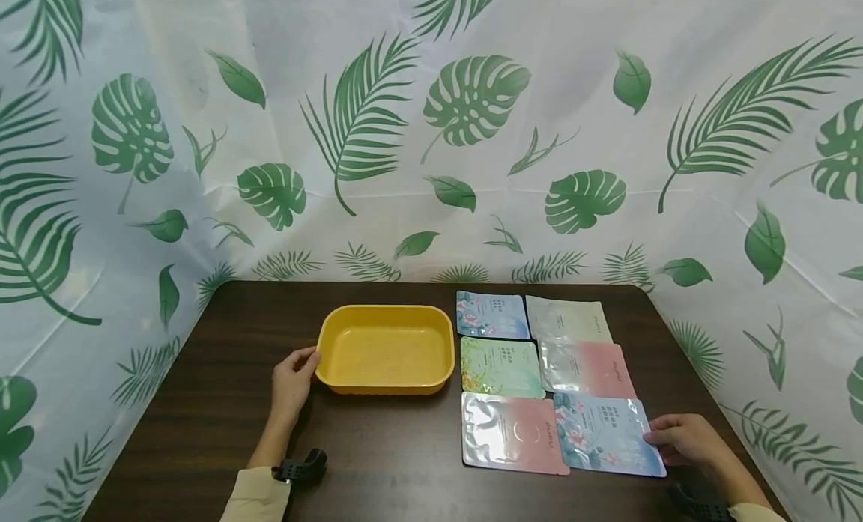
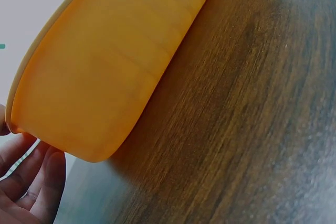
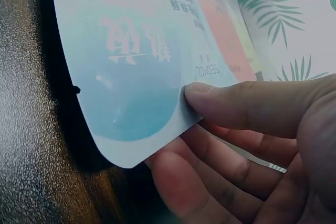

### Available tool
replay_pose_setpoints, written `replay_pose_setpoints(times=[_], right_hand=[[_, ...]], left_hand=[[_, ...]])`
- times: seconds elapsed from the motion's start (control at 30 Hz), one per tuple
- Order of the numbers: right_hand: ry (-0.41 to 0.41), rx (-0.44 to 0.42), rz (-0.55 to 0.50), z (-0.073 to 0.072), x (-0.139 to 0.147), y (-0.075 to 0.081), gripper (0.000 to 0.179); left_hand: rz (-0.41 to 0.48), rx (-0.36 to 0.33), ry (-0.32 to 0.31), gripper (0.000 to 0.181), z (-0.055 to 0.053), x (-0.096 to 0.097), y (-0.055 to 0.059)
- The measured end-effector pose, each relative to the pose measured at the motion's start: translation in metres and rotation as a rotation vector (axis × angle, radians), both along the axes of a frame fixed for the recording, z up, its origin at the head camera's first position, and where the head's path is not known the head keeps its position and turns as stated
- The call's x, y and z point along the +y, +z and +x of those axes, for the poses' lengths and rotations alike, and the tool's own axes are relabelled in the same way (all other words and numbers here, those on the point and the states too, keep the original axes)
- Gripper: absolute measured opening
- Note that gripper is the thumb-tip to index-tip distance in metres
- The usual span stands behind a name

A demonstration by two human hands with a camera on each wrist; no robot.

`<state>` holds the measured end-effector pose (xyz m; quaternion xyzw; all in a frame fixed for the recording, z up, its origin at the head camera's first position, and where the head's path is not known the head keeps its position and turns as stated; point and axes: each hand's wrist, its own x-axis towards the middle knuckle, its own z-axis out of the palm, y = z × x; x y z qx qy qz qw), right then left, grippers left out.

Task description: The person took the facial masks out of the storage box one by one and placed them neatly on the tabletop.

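Observation:
A yellow plastic basin (image 1: pixel 386 389) sits on the table, and my left hand (image 1: pixel 294 383) holds its left rim. In the left wrist view the fingers lie against the basin's end wall (image 2: pixel 100 66). My right hand (image 1: pixel 688 439) pinches the right edge of a blue floral sheet mask packet (image 1: pixel 607 432), thumb on top and fingers beneath. The right wrist view shows that packet's corner (image 3: pixel 131 103) lifted off the wood. Left of it lies a pink and silver packet (image 1: pixel 512 432); behind it is another pink and silver packet (image 1: pixel 586 368).
Farther back lie a green floral packet (image 1: pixel 501 366), a second blue packet (image 1: pixel 492 314) and a pale cream-green packet (image 1: pixel 568 320). The dark wooden table (image 1: pixel 377 454) ends at a leaf-patterned cloth (image 1: pixel 492 230) behind.

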<state>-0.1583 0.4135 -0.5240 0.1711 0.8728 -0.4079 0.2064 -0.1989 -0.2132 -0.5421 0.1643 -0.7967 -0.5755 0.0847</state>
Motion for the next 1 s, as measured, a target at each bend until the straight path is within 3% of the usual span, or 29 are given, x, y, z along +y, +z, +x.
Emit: replay_pose_setpoints(times=[0.33,0.53,0.77,1.0], right_hand=[[0.032,-0.003,0.046,0.003,-0.002,0.009,0.024],[0.04,-0.019,0.073,-0.001,0.001,0.01,0.03],[0.029,0.029,0.073,-0.016,0.003,0.018,0.039],[0.01,0.112,0.112,-0.035,-0.008,0.028,0.054]], left_hand=[[0.029,0.0,0.007,0.038,0.0,0.002,0.001],[0.063,-0.002,0.024,0.039,0.001,0.002,0.004],[0.07,0.01,0.041,0.039,0.0,0.002,0.011],[0.0,0.015,0.068,0.04,-0.004,-0.003,0.016]])
